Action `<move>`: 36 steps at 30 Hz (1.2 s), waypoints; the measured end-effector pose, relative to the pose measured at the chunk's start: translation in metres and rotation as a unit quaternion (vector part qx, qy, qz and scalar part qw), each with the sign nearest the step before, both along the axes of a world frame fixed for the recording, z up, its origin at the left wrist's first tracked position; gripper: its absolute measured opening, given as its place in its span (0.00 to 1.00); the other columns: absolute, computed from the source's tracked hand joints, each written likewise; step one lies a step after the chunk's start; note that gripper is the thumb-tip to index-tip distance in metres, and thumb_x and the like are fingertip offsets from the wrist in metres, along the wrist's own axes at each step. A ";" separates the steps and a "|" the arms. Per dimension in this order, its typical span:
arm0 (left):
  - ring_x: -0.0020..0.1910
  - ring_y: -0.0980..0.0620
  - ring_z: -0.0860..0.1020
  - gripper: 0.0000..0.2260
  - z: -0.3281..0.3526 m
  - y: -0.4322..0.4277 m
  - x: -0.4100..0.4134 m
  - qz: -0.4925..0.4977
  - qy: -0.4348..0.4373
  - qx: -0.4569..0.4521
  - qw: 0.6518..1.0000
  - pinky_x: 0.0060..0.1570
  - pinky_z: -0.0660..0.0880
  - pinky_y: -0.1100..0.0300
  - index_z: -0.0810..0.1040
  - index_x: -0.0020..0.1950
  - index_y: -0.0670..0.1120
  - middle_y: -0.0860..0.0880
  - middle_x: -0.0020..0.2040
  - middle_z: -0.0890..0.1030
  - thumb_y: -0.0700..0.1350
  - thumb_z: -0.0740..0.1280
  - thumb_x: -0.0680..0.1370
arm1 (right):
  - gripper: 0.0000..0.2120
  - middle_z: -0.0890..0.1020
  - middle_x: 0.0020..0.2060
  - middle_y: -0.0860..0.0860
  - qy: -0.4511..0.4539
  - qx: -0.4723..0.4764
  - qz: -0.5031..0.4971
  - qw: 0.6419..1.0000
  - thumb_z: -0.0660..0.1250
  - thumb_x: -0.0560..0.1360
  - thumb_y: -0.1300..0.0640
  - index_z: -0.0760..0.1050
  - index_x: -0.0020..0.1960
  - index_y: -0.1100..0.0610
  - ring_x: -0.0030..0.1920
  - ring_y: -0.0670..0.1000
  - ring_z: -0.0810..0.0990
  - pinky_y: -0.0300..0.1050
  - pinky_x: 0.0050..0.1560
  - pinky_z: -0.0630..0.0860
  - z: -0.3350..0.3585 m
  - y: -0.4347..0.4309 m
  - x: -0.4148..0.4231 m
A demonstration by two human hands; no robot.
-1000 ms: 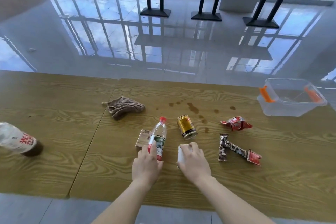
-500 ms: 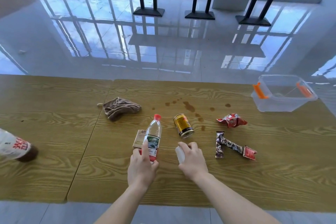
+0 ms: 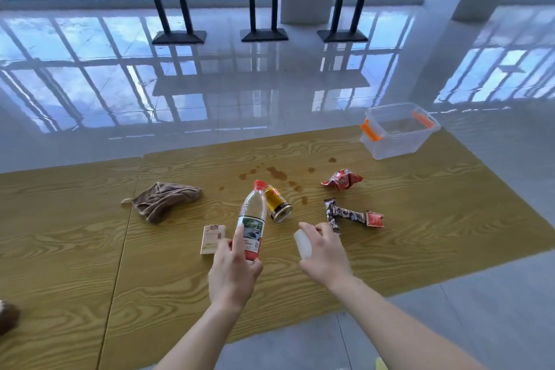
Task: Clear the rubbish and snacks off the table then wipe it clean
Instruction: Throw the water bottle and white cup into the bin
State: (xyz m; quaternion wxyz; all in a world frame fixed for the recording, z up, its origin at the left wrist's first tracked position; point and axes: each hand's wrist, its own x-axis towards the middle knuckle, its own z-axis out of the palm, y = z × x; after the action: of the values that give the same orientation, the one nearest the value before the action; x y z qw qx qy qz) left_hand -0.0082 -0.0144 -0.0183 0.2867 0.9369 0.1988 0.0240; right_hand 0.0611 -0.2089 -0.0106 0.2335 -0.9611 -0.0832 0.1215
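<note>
Head view. Clearing is only beginning. The left hand (image 3: 232,270) is gripping the bottle (image 3: 253,219) low on its body, and the right hand (image 3: 326,255) is curling round a small white object (image 3: 302,243). The can (image 3: 277,203), box (image 3: 212,239) and wrappers (image 3: 345,215) are lying on the wood-grain table (image 3: 90,249). The cloth (image 3: 163,200) is lying near the unwiped stains (image 3: 277,173). The tub (image 3: 390,150) is standing at the far right corner. The glossy floor (image 3: 240,84) is reflecting windows.

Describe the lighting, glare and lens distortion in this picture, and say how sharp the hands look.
Head view: soft daylight, faint shadows; window reflections glare across the glossy floor; the wide lens bends the far edge of the table; the left hand on the bottle and the right hand round a white object look fairly sharp.
</note>
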 end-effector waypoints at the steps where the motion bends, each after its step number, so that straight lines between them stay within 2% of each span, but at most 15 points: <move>1: 0.63 0.45 0.72 0.37 0.001 -0.003 0.000 -0.014 -0.002 -0.002 1.000 0.41 0.74 0.53 0.57 0.76 0.57 0.46 0.61 0.71 0.50 0.71 0.72 | 0.38 0.66 0.65 0.52 -0.008 0.001 -0.013 1.000 0.70 0.67 0.56 0.62 0.75 0.44 0.58 0.55 0.68 0.47 0.55 0.72 0.001 -0.006 -0.006; 4: 0.53 0.47 0.74 0.37 0.007 -0.018 -0.003 -0.061 -0.002 -0.004 0.998 0.41 0.76 0.52 0.56 0.76 0.59 0.50 0.56 0.71 0.52 0.70 0.72 | 0.39 0.65 0.66 0.51 -0.016 -0.002 -0.055 0.998 0.70 0.67 0.55 0.61 0.75 0.43 0.58 0.55 0.68 0.47 0.55 0.71 0.004 -0.029 -0.024; 9: 0.49 0.50 0.73 0.38 0.012 -0.060 -0.010 -0.134 -0.009 -0.004 0.991 0.38 0.73 0.55 0.54 0.76 0.59 0.51 0.55 0.71 0.53 0.71 0.71 | 0.38 0.66 0.66 0.51 -0.026 -0.013 -0.113 0.993 0.70 0.67 0.55 0.61 0.75 0.44 0.57 0.55 0.69 0.45 0.51 0.68 0.009 -0.076 -0.052; 12: 0.49 0.50 0.73 0.37 0.015 -0.094 -0.014 -0.165 -0.012 -0.005 0.986 0.38 0.74 0.54 0.54 0.75 0.59 0.52 0.53 0.70 0.53 0.70 0.71 | 0.38 0.67 0.66 0.51 -0.028 -0.012 -0.142 0.989 0.70 0.67 0.55 0.61 0.75 0.43 0.59 0.55 0.70 0.46 0.50 0.71 0.011 -0.110 -0.068; 16: 0.47 0.50 0.73 0.37 0.015 -0.147 -0.019 -0.201 -0.014 0.009 0.979 0.36 0.74 0.54 0.55 0.75 0.59 0.52 0.51 0.69 0.53 0.70 0.70 | 0.38 0.68 0.64 0.52 -0.037 0.002 -0.175 0.984 0.72 0.67 0.55 0.61 0.74 0.43 0.58 0.55 0.71 0.49 0.54 0.75 0.011 -0.162 -0.088; 19: 0.47 0.51 0.73 0.37 0.014 -0.194 -0.030 -0.222 -0.014 0.018 0.975 0.36 0.75 0.55 0.55 0.75 0.59 0.53 0.52 0.70 0.53 0.69 0.70 | 0.38 0.68 0.63 0.51 -0.038 0.006 -0.188 0.981 0.73 0.68 0.54 0.61 0.74 0.44 0.57 0.54 0.72 0.47 0.53 0.74 0.006 -0.211 -0.107; 23: 0.51 0.53 0.72 0.38 0.004 -0.266 -0.055 -0.269 -0.018 0.024 0.963 0.35 0.69 0.61 0.53 0.77 0.59 0.54 0.56 0.70 0.54 0.70 0.71 | 0.37 0.66 0.65 0.52 -0.030 0.000 -0.212 0.977 0.73 0.69 0.52 0.61 0.74 0.46 0.58 0.55 0.71 0.44 0.50 0.73 -0.012 -0.287 -0.140; 25: 0.50 0.54 0.72 0.39 -0.005 -0.299 -0.067 -0.296 -0.019 0.027 0.955 0.34 0.68 0.63 0.53 0.77 0.59 0.53 0.56 0.70 0.55 0.71 0.72 | 0.37 0.66 0.65 0.52 -0.010 -0.006 -0.236 0.972 0.73 0.69 0.51 0.62 0.74 0.46 0.59 0.55 0.72 0.45 0.51 0.74 -0.023 -0.323 -0.158; 30: 0.51 0.56 0.71 0.40 -0.037 -0.369 -0.100 -0.366 0.011 0.019 0.930 0.38 0.77 0.63 0.50 0.76 0.60 0.54 0.58 0.71 0.57 0.70 0.72 | 0.39 0.66 0.64 0.51 0.067 0.011 -0.326 0.943 0.71 0.66 0.50 0.61 0.74 0.43 0.60 0.56 0.71 0.46 0.53 0.73 -0.058 -0.391 -0.204; 36: 0.54 0.55 0.72 0.38 -0.121 -0.418 -0.118 -0.418 0.100 0.013 0.903 0.44 0.79 0.62 0.49 0.75 0.63 0.54 0.60 0.71 0.58 0.69 0.73 | 0.40 0.67 0.64 0.52 0.140 0.021 -0.391 0.909 0.72 0.66 0.50 0.62 0.75 0.44 0.61 0.56 0.72 0.46 0.59 0.71 -0.130 -0.427 -0.244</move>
State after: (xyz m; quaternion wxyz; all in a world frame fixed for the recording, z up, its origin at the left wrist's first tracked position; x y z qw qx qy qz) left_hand -0.1258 -0.4325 -0.1396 0.2369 0.9351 -0.1832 -0.1894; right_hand -0.1828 -0.6362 -0.1405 0.2921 -0.8846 0.3304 0.1515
